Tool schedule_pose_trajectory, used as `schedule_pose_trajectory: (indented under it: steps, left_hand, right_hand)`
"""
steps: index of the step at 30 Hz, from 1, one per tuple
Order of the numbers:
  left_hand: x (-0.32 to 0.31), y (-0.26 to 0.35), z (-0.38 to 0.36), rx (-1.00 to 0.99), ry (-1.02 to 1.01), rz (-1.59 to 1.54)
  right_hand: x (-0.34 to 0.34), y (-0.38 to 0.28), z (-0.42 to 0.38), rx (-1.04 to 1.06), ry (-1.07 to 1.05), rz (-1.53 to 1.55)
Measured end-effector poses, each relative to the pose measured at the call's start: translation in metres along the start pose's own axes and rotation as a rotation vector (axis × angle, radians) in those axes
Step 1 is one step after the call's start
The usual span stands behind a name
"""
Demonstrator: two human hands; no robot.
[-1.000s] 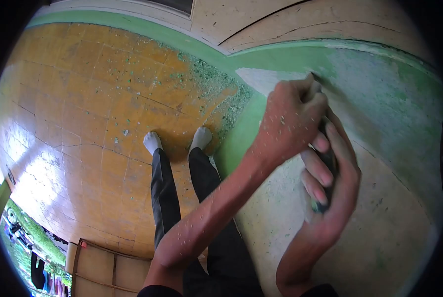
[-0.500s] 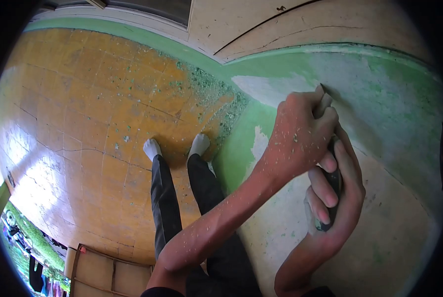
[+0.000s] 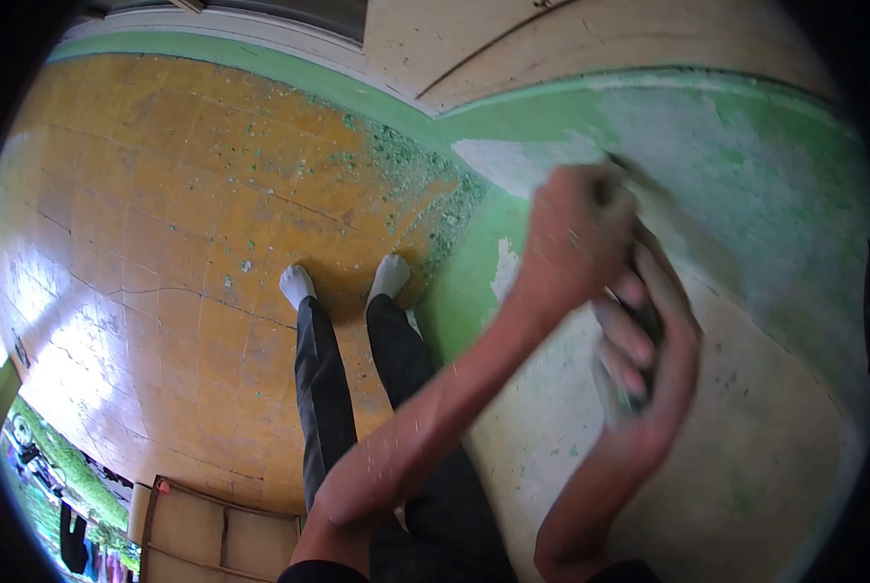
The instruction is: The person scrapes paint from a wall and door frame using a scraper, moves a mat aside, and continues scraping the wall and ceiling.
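Both of my hands are closed on one scraper (image 3: pixel 635 399) with a dark handle, held against the wall. My left hand (image 3: pixel 576 238) grips it near the front, and a dark tip pokes out past its knuckles. Lower down, my right hand (image 3: pixel 663 350) wraps the handle, whose end shows by the palm. Motion blurs both hands, and most of the tool is hidden by fingers. Around the tip, the green wall (image 3: pixel 765 175) has whitish bare patches (image 3: pixel 498 160). Pale flecks cling to my left forearm and hand.
Green and white paint flakes (image 3: pixel 411 165) litter the yellow tiled floor (image 3: pixel 182 185), thickest along the wall's foot. My feet (image 3: pixel 391 277) in light socks stand near the wall. A brown framed panel (image 3: pixel 192 534) is at lower left; a door frame (image 3: pixel 299 37) stands above.
Both hands and the scraper have shifted up and a little to the left along the wall, staying closed on it. The view has tilted slightly. My feet stay put.
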State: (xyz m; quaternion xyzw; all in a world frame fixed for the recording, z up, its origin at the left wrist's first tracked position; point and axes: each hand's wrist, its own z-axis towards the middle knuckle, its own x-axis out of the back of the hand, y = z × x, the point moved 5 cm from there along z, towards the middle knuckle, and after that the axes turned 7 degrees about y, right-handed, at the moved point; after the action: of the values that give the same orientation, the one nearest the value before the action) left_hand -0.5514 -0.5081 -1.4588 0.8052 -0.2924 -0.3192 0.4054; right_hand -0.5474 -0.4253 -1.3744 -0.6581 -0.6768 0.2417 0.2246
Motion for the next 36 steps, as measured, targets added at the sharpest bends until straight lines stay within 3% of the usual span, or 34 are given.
schedule_pose_trajectory:
  steps: [6, 8, 11, 15, 17, 34, 36]
  left_hand:
    - [0.000, -0.001, 0.002, 0.030, 0.000, 0.053]
    - [0.002, -0.009, 0.002, 0.151, -0.031, -0.036]
    - [-0.003, 0.014, -0.004, -0.008, 0.006, 0.098]
    - [0.003, -0.007, 0.004, 0.132, -0.033, -0.001]
    - [0.000, 0.009, 0.000, -0.009, -0.016, 0.127]
    - [0.006, 0.010, 0.002, 0.028, -0.015, 0.101]
    - [0.002, 0.022, 0.002, -0.044, 0.002, 0.109]
  right_hand:
    - [-0.002, -0.004, -0.004, 0.030, -0.025, -0.041]
    - [0.000, 0.004, 0.006, 0.014, 0.019, -0.023]
    - [-0.003, -0.002, 0.002, 0.030, 0.029, -0.018]
    - [0.003, 0.006, 0.011, 0.012, 0.038, -0.009]
    - [-0.005, -0.004, -0.003, 0.051, -0.040, 0.020]
    - [-0.012, -0.004, -0.006, 0.032, 0.017, 0.016]
    - [-0.018, -0.005, -0.001, 0.043, 0.007, 0.007]
